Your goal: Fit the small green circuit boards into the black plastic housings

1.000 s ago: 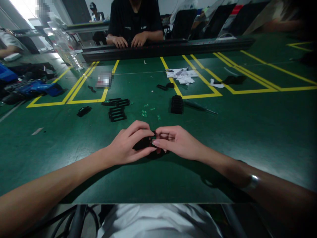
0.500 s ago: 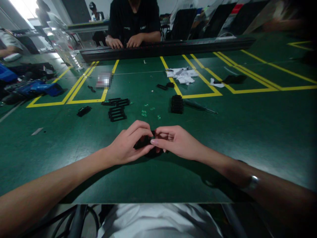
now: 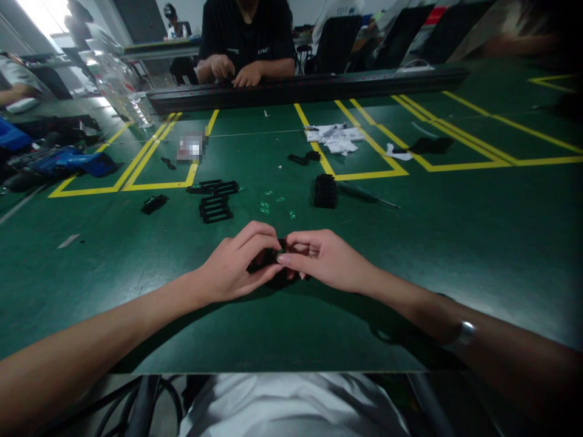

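Observation:
My left hand [image 3: 239,262] and my right hand [image 3: 327,261] meet over the table near its front edge. Between them is a black plastic frame [image 3: 260,262], mostly covered by my fingers. Left thumb and fingers curl round its left side; right thumb and fingertips pinch its right end. A bit of green [image 3: 282,249], like a small circuit board, shows at the fingertips. Just beyond lie several small green circuit boards [image 3: 265,208]. Several empty black plastic frames [image 3: 215,209] lie behind my left hand, and a row of black parts [image 3: 325,192] stands behind my right.
A screwdriver [image 3: 371,195] lies at right beyond my hand. Crumpled white paper [image 3: 337,138], a clear plastic bottle [image 3: 136,112] and a blue tool [image 3: 86,162] are farther off. Across the green table [image 3: 455,243], a person in black [image 3: 248,42] sits behind a long black rail [image 3: 310,86].
My hands hold nearly the same pose, with only a slight shift at the fingertips. The person opposite has raised one hand a little.

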A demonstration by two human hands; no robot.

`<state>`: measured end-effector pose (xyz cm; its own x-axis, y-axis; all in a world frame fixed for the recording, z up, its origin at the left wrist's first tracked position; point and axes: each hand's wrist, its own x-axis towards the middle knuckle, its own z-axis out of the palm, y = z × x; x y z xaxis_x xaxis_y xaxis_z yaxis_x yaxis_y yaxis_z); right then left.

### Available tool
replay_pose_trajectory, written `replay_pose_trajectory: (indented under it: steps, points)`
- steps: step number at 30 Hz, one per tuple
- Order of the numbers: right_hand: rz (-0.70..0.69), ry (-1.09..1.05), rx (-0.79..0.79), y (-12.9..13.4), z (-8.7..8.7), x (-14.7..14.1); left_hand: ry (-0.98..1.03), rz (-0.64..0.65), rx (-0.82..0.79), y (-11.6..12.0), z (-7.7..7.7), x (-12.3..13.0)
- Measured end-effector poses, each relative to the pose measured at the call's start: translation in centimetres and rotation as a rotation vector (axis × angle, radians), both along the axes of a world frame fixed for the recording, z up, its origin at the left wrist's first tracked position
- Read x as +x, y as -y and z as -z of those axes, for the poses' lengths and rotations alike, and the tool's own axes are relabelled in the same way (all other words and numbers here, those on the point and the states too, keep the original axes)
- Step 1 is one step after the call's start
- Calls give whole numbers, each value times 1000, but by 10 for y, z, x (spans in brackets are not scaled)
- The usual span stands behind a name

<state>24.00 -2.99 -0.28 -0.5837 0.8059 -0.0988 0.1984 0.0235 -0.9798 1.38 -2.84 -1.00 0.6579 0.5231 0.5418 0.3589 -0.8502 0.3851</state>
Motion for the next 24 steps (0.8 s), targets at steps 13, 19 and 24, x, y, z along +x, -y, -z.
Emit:
replay_pose_trajectory:
  steps: [13,19,24]
  points:
    - [4,2,-18,1,-3,-1,5,2,0,-1,1,0]
    - [13,-4,-25,0,-4,-3,6,-1,6,-1,1,1]
    - [18,-5,-33,0,-4,-3,1,-9,-1,-1,1,1]
